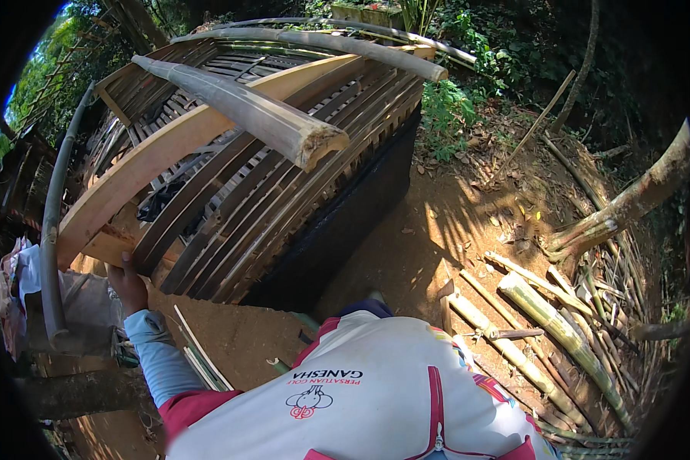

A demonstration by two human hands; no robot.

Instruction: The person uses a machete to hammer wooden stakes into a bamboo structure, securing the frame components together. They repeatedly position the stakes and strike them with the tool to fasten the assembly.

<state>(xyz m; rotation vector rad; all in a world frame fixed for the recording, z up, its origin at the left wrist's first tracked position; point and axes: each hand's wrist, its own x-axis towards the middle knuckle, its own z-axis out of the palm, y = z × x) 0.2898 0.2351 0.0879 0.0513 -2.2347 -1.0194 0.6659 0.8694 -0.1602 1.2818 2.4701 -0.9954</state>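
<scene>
At the left, my left hand (127,287) is at the near corner of a slatted wood-and-bamboo frame. It grips the edge of a short light wooden board (109,247), beside the end of a dark curved-looking slat (155,244). Some of its fingers are hidden by the wood. A long pale plank (153,157) rises from this corner and runs across the frame. Over the plank lies a thick bamboo pole (238,103), its cut end facing me. My right hand is out of view; only the sleeve side of my jacket shows.
A black sheet (345,222) covers the frame's near side. Cut bamboo poles (560,330) lie on the soil at the right, below a leaning tree trunk (629,199). Another bamboo pole (56,207) stands at the left, by a pale plastic bag (29,272).
</scene>
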